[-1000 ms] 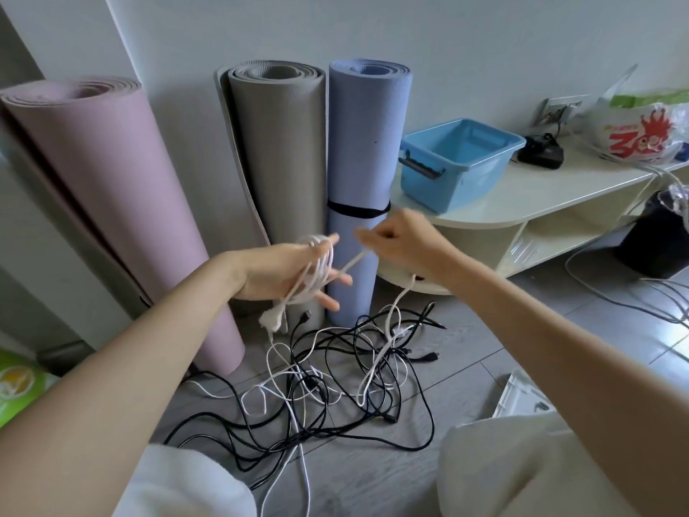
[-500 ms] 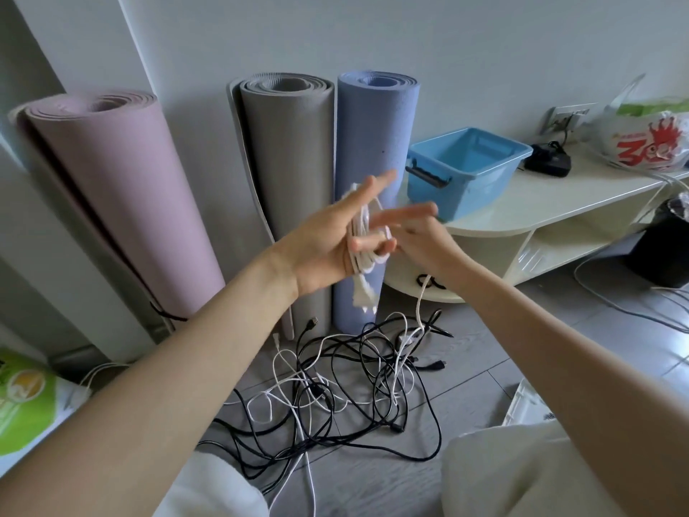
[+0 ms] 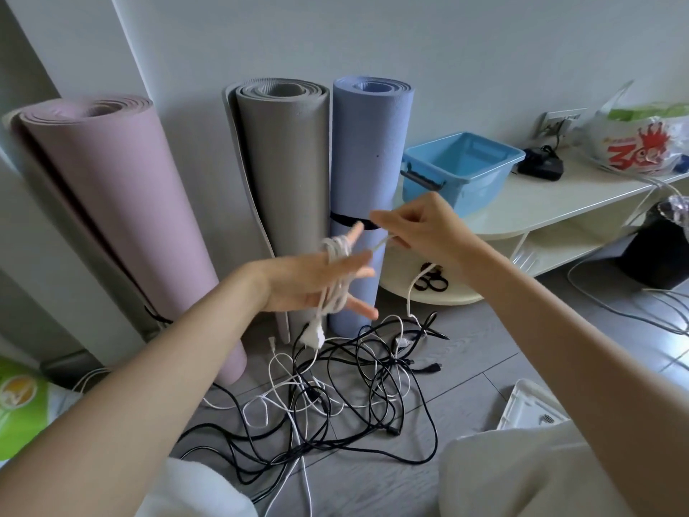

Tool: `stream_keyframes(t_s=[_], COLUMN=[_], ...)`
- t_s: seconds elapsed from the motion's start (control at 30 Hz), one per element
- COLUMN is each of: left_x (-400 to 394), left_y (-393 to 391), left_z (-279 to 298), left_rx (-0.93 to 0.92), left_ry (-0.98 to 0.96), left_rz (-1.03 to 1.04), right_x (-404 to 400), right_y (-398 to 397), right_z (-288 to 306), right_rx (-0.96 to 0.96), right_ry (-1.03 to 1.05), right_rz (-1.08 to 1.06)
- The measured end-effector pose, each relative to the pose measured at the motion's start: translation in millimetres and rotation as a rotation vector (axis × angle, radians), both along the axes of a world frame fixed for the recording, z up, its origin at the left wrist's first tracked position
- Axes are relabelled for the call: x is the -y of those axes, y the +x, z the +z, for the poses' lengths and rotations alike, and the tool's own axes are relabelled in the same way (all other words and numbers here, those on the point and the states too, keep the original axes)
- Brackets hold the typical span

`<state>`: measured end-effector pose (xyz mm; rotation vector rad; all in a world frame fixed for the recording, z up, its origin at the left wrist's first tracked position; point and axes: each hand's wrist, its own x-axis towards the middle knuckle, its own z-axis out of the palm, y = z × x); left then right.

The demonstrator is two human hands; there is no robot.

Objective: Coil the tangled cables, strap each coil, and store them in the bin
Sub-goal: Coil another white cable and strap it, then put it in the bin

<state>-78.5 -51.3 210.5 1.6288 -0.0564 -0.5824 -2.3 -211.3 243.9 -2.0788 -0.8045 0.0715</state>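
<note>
L hand (image 3: 320, 289) fingers spread, white cable (image 3: 337, 270) looped round; R hand (image 3: 417, 229) pinches its free run just right, ready to wrap leftward.

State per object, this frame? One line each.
white cable: partly coiled around left hand's fingers, tail trailing to floor
left hand: open, fingers spread, coil looped on it
right hand: pinches the cable's free run
cable pile: tangled on floor
blue bin: upright, looks empty
three mats: rolled, standing
</note>
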Motion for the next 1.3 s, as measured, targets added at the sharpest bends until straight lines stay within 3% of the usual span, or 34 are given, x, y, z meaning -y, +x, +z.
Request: stream_keyframes(t_s=[0.07, 0.13, 0.3, 0.43, 0.57, 0.8, 0.97, 1.07, 1.2, 1.3], left_x=[13, 20, 23, 24, 21, 16, 18, 5, -5, 3], left_y=[-3, -3, -1, 1, 7, 13, 16, 20, 15, 7], left_z=[-2, -1, 14, 19, 16, 20, 24, 18, 5, -4], left_rx=[-0.026, -0.03, -0.027, 0.096, 0.104, 0.155, 0.186, 0.282, 0.367, 0.539], left_ry=[0.143, 0.128, -0.169, -0.315, -0.503, -0.746, -0.919, -0.744, -0.23, 0.212], left_rz=[-0.135, -0.203, -0.26, -0.175, -0.113, 0.234, 0.593, 0.663, 0.535, 0.401], right_x=[3, 2, -2, -4, -11, -25, -34, -34, -20, -8], right_y=[4, 7, 20, 24, 27, 20, 0, -12, -17, -13], right_z=[0, -2, -11, -18, -28, -36, -35, -27, -17, -13], right_rx=[-0.01, -0.014, -0.053, -0.052, -0.078, -0.114, -0.268, -0.243, -0.058, 0.007], right_ry=[0.081, 0.147, 0.268, 0.236, 0.109, 0.011, -0.252, -0.354, -0.462, -0.439], right_rz=[-0.048, -0.09, -0.237, -0.239, -0.213, -0.217, 0.014, 0.108, 0.126, 0.134])
